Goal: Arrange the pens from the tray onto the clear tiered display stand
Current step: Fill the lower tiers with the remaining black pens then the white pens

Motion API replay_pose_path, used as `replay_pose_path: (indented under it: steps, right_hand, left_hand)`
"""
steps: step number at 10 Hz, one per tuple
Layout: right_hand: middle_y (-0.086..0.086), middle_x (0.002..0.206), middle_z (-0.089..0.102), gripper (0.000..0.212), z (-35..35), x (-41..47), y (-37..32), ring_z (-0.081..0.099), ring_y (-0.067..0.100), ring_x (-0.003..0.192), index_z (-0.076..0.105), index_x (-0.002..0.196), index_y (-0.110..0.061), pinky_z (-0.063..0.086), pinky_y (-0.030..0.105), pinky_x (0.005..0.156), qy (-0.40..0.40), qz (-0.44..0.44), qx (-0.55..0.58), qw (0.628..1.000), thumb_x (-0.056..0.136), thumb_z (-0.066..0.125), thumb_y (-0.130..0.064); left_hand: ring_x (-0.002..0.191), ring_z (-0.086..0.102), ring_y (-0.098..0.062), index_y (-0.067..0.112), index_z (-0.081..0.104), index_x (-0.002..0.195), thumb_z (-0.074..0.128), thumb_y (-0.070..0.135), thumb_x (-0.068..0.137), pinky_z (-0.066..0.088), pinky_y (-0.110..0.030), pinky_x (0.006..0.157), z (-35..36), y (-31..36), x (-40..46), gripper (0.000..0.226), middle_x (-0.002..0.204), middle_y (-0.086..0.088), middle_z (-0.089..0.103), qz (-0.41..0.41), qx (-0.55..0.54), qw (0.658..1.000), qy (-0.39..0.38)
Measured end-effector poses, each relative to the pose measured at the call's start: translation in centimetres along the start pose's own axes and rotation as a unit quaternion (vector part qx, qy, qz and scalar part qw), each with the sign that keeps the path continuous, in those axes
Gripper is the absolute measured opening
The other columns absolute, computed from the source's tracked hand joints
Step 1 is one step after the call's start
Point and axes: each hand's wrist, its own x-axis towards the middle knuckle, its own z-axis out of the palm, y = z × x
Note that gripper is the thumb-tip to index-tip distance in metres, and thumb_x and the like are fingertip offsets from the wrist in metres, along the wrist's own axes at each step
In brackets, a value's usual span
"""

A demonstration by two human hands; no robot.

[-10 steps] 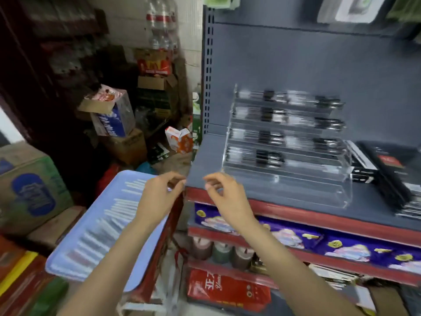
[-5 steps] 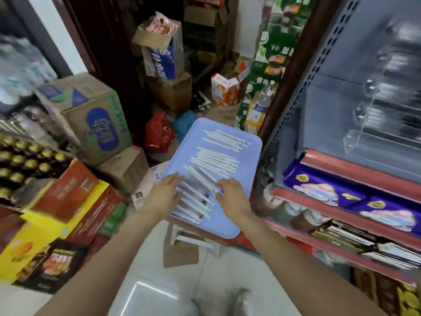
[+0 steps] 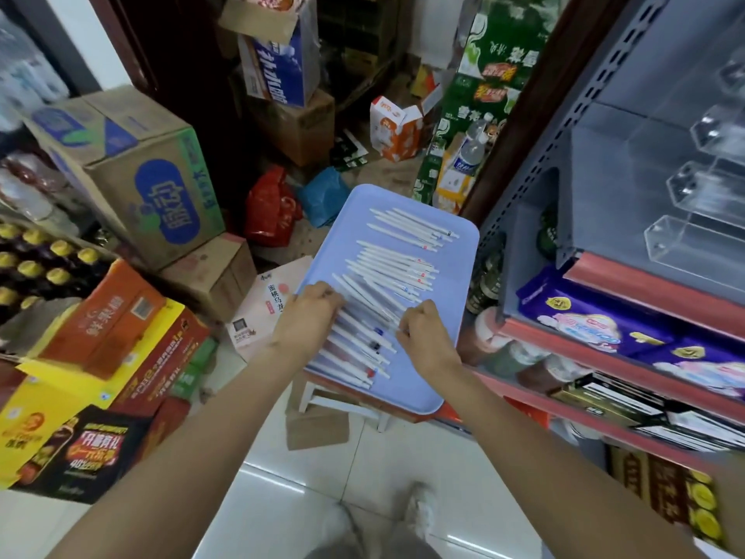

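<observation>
Up and left of your left-hand fingers, the brown cardboard carton with a green side (image 3: 133, 171) carries a blue oval printed 脉动; further up, the blue-and-white open box (image 3: 278, 66) reads 补水啦. The pale pink flat carton (image 3: 269, 304) just left of those fingers shows 蜜桃乌龙. Above your right-hand fingers, the tall green carton (image 3: 494, 66) bears 雪碧. Other print is too blurred to read

floor: white glossy tiles (image 3: 375, 470) | left: stacked cardboard boxes (image 3: 133, 171); right: grey metal shelving (image 3: 604, 147)
</observation>
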Motion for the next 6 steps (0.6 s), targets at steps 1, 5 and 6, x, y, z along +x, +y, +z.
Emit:
replay_pose_path:
  steps: [1,5,6]
  right_hand:
    - [0.012,0.101,0.045,0.008,0.1,0.4,0.4,0.047,0.026,0.090,0.056,0.092,-0.011,0.031,0.018,0.060,0.049,0.047,0.223,0.972,0.094,0.048,-0.012]
    - [0.006,0.078,0.062,0.017,-1.6,0.2,2.9,0.061,0.017,0.067,0.055,0.077,-0.014,0.052,0.039,0.073,0.019,0.107,0.438,0.893,0.094,0.053,-0.009]
    - [0.006,0.076,0.063,0.024,-2.7,0.3,3.1,0.061,0.018,0.066,0.055,0.073,-0.019,0.050,0.033,0.068,0.036,0.114,0.480,0.869,0.093,0.053,-0.006]
  left_hand:
    - [0.114,0.041,-0.026,0.019,0.060,0.117,0.043,0.012,0.096,0.029,-0.032,0.083,-0.6,0.0,1.7,0.029,0.118,-0.006,0.049,0.007,0.024,0.999,-0.020]
    - [0.107,0.045,-0.021,0.021,0.059,0.101,0.053,0.016,0.093,0.023,-0.028,0.078,-2.8,0.6,3.3,0.011,0.106,0.001,0.056,0.073,0.032,0.995,-0.056]
    - [0.098,0.053,-0.019,0.017,0.060,0.096,0.055,0.018,0.093,0.036,-0.027,0.079,-4.0,1.1,2.1,0.007,0.096,0.002,0.063,0.020,-0.098,0.995,-0.003]
